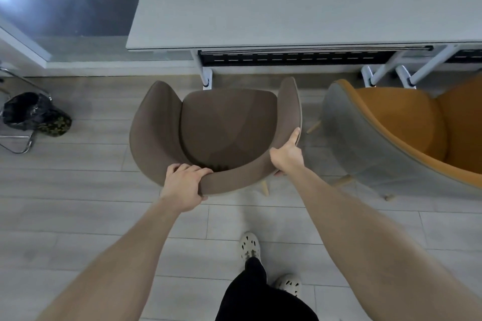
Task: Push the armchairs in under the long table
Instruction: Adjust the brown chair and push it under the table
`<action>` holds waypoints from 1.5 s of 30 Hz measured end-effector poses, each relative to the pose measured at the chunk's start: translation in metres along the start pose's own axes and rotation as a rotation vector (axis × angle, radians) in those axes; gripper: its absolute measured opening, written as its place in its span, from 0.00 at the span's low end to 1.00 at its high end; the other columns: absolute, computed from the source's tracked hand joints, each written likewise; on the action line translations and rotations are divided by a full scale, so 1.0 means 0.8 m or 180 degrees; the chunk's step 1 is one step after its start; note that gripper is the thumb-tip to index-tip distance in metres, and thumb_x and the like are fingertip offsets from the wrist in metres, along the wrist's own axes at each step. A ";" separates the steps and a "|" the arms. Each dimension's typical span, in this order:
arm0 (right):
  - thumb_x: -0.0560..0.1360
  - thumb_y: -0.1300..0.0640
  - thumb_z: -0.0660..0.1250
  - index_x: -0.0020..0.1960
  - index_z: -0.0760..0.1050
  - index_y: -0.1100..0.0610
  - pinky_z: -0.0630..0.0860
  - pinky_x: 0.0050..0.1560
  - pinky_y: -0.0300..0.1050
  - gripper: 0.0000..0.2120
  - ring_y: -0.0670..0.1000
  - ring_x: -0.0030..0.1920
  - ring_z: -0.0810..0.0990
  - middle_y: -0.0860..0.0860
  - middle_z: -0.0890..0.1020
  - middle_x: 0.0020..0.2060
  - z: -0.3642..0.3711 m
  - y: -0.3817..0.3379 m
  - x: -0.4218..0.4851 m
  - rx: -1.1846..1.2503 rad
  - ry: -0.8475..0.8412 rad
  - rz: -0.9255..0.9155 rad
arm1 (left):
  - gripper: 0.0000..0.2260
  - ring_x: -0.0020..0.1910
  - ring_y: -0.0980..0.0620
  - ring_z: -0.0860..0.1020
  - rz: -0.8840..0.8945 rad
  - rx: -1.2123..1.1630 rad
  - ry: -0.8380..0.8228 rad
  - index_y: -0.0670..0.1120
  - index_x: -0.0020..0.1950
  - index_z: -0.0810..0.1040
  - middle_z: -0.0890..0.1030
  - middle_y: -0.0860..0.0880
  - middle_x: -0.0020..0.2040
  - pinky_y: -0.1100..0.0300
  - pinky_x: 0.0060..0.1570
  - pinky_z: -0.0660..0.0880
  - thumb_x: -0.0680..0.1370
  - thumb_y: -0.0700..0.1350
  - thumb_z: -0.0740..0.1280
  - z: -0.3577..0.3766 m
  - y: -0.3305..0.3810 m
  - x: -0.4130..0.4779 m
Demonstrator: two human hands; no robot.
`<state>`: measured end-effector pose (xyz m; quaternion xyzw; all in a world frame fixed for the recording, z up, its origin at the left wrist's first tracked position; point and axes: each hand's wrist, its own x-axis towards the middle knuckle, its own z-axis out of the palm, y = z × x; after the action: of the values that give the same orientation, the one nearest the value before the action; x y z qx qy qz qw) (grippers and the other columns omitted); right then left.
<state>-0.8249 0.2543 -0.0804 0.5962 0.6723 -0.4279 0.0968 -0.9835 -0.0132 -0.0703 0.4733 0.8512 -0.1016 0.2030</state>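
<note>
A brown armchair stands on the floor just in front of the long white table, its seat facing the table edge and fully outside it. My left hand grips the back rim at its left. My right hand grips the rim where the back meets the right arm. To the right stands a second armchair with an orange seat and a grey outer shell, turned at an angle and also out from under the table.
White table legs stand right ahead of the brown chair's seat, and more legs near the orange chair. A black-lined bin and a chrome frame sit at the left. My feet are on pale plank flooring.
</note>
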 end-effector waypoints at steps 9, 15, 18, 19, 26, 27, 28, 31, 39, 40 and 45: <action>0.81 0.47 0.64 0.83 0.26 0.42 0.87 0.40 0.56 0.50 0.60 0.42 0.86 0.58 0.77 0.60 -0.008 0.024 0.004 0.0023 -0.0079 0.0025 | 0.33 0.65 0.53 0.76 0.0032 0.0048 0.0045 0.65 0.72 0.73 0.80 0.62 0.64 0.49 0.72 0.62 0.68 0.62 0.75 0.003 0.015 -0.003; 0.83 0.46 0.65 0.84 0.28 0.45 0.76 0.28 0.47 0.49 0.64 0.58 0.81 0.62 0.76 0.69 -0.015 0.026 0.006 -0.0182 -0.0024 -0.0057 | 0.31 0.63 0.52 0.77 0.0006 0.0029 0.0146 0.65 0.71 0.74 0.81 0.61 0.62 0.50 0.70 0.63 0.68 0.63 0.75 0.003 0.028 -0.007; 0.81 0.42 0.68 0.84 0.29 0.42 0.85 0.37 0.52 0.52 0.62 0.54 0.83 0.59 0.76 0.64 -0.024 0.031 0.004 0.0029 -0.0048 -0.0092 | 0.32 0.64 0.52 0.76 0.0000 0.0012 0.0127 0.65 0.72 0.73 0.81 0.61 0.62 0.50 0.71 0.62 0.69 0.62 0.75 0.002 0.031 -0.007; 0.79 0.39 0.69 0.84 0.30 0.40 0.87 0.40 0.54 0.53 0.61 0.50 0.84 0.57 0.75 0.61 -0.028 0.034 0.001 0.0145 -0.0124 -0.0075 | 0.32 0.64 0.52 0.76 0.0001 0.0006 0.0090 0.65 0.72 0.72 0.81 0.61 0.63 0.50 0.71 0.62 0.69 0.63 0.75 0.002 0.031 -0.008; 0.83 0.35 0.62 0.87 0.53 0.49 0.77 0.62 0.52 0.39 0.61 0.68 0.79 0.56 0.72 0.78 -0.092 0.082 -0.022 -0.0396 -0.0335 -0.0387 | 0.52 0.71 0.51 0.74 0.0008 -0.0481 -0.0529 0.61 0.77 0.70 0.77 0.58 0.69 0.46 0.76 0.61 0.56 0.84 0.67 -0.036 0.042 -0.004; 0.83 0.36 0.62 0.86 0.58 0.52 0.75 0.64 0.52 0.37 0.60 0.71 0.77 0.56 0.72 0.78 -0.106 0.092 -0.026 -0.0519 -0.0326 -0.0415 | 0.54 0.71 0.51 0.75 0.0024 -0.0692 -0.0602 0.60 0.77 0.70 0.77 0.57 0.69 0.46 0.75 0.65 0.57 0.85 0.66 -0.047 0.051 0.000; 0.84 0.37 0.63 0.84 0.63 0.52 0.76 0.63 0.52 0.34 0.60 0.71 0.77 0.56 0.73 0.77 -0.121 0.102 -0.032 -0.0587 -0.0317 -0.0444 | 0.54 0.71 0.51 0.75 0.0046 -0.0916 -0.0639 0.59 0.78 0.70 0.77 0.56 0.71 0.46 0.74 0.68 0.57 0.86 0.66 -0.059 0.063 0.005; 0.84 0.41 0.65 0.78 0.72 0.52 0.78 0.55 0.49 0.27 0.59 0.63 0.82 0.54 0.79 0.70 -0.174 0.135 -0.045 -0.0639 -0.0148 -0.0614 | 0.50 0.72 0.49 0.74 0.0199 -0.1063 -0.0564 0.56 0.78 0.70 0.76 0.52 0.73 0.46 0.72 0.72 0.62 0.82 0.68 -0.095 0.117 0.024; 0.84 0.48 0.67 0.70 0.79 0.55 0.80 0.54 0.47 0.18 0.56 0.58 0.84 0.54 0.84 0.62 -0.342 0.247 -0.027 -0.0549 0.0643 -0.0748 | 0.37 0.68 0.46 0.76 0.0691 -0.0581 -0.0328 0.54 0.74 0.74 0.77 0.50 0.67 0.47 0.67 0.75 0.70 0.71 0.71 -0.149 0.297 0.093; 0.84 0.48 0.67 0.69 0.80 0.54 0.80 0.52 0.46 0.17 0.54 0.57 0.84 0.53 0.84 0.61 -0.364 0.265 -0.020 -0.0527 0.0718 -0.0801 | 0.37 0.70 0.46 0.75 0.0696 -0.0537 -0.0307 0.55 0.75 0.73 0.76 0.50 0.70 0.46 0.68 0.75 0.70 0.71 0.71 -0.152 0.322 0.101; 0.82 0.43 0.68 0.69 0.80 0.55 0.78 0.64 0.50 0.21 0.53 0.64 0.81 0.51 0.82 0.65 -0.469 0.361 0.032 -0.0663 0.0875 -0.0962 | 0.38 0.74 0.46 0.72 0.0541 -0.0508 -0.0309 0.55 0.77 0.71 0.73 0.50 0.75 0.44 0.70 0.74 0.72 0.69 0.73 -0.152 0.467 0.131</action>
<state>-0.4334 0.5101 0.0009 0.5282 0.8014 -0.2807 0.0001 -0.7463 0.3100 0.0001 0.5205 0.8026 -0.0387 0.2889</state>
